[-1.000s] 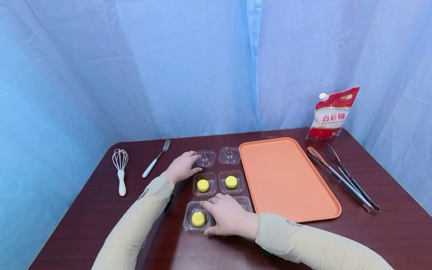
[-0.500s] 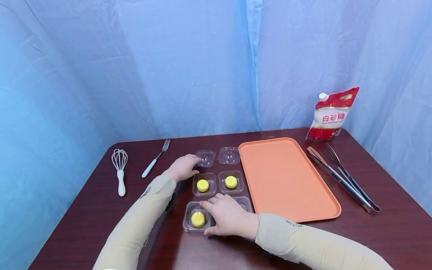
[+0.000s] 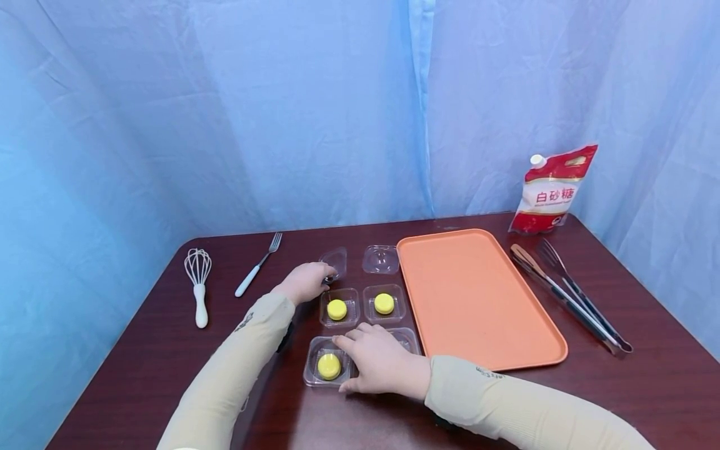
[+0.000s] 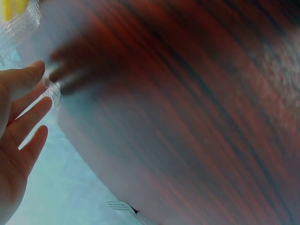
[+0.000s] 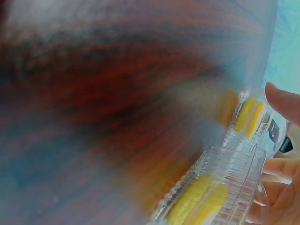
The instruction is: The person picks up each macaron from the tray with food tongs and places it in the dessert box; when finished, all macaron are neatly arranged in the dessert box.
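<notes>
My left hand [image 3: 306, 281] pinches the edge of a clear plastic lid [image 3: 337, 261], which is tilted up from the table behind the open boxes. In the left wrist view, the lid's edge shows at the fingertips. My right hand [image 3: 382, 362] lies over the front right clear box [image 3: 409, 339], fingers spread and slightly bent, covering most of it. Beside it stands a lidded front left box [image 3: 313, 359] with a yellow macaron [image 3: 329, 366]. Two open boxes behind, left [image 3: 352, 296] and right [image 3: 400, 305], each hold a yellow macaron. Another clear lid [image 3: 380, 259] lies flat at the back.
An orange tray [image 3: 478, 300] lies right of the boxes. Beyond it are metal tongs [image 3: 574, 297] and a red-and-white sugar pouch [image 3: 548, 194] standing upright. A fork [image 3: 259, 265] and a whisk [image 3: 199, 287] lie at the left. Blue curtains [image 3: 315, 112] hang behind the table.
The left hand has moved slightly; its lid, flat before, is now tilted up and shifted a little left. The right hand has stayed in place.
</notes>
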Demonstrator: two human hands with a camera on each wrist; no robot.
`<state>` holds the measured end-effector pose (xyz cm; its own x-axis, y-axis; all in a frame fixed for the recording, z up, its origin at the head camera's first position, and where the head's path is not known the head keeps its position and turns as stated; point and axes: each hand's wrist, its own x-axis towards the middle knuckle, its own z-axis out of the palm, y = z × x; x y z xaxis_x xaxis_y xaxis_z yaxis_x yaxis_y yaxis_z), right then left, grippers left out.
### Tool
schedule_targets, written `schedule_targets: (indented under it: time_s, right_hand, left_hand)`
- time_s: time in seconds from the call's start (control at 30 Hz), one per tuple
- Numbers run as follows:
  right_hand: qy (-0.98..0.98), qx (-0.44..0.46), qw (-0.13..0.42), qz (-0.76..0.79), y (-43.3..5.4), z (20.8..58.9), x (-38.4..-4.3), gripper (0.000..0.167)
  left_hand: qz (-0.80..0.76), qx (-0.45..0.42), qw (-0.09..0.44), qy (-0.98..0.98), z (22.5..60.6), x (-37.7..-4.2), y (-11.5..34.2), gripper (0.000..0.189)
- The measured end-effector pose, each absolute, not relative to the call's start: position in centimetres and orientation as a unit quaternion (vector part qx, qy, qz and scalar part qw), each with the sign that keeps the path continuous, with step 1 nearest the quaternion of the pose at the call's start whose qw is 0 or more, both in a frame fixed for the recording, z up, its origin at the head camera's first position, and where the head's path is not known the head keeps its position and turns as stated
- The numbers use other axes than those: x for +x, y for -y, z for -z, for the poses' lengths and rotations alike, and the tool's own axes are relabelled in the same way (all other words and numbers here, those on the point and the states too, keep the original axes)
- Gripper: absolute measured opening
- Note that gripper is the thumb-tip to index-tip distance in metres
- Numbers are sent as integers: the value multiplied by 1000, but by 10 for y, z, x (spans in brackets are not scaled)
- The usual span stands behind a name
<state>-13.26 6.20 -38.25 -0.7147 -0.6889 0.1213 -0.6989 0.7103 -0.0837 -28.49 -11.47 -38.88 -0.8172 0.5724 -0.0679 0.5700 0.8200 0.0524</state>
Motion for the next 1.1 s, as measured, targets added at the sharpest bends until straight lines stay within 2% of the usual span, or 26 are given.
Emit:
schedule_targets:
  time_s: [0.57,0.93,1.1]
  right_hand:
    - [922,379,37,-63,-61,382,-133,71]
    - [920,385,44,-63,-64,382,-135,71]
    - [919,388,35,-64,-64,382,-137,72]
  left_hand:
    - [-97,279,47,-954,386,-283,118,30]
    - [-158,250,19,-955,385,-275,125,28]
    - [-171,238,-27,-956,384,-272,130,25]
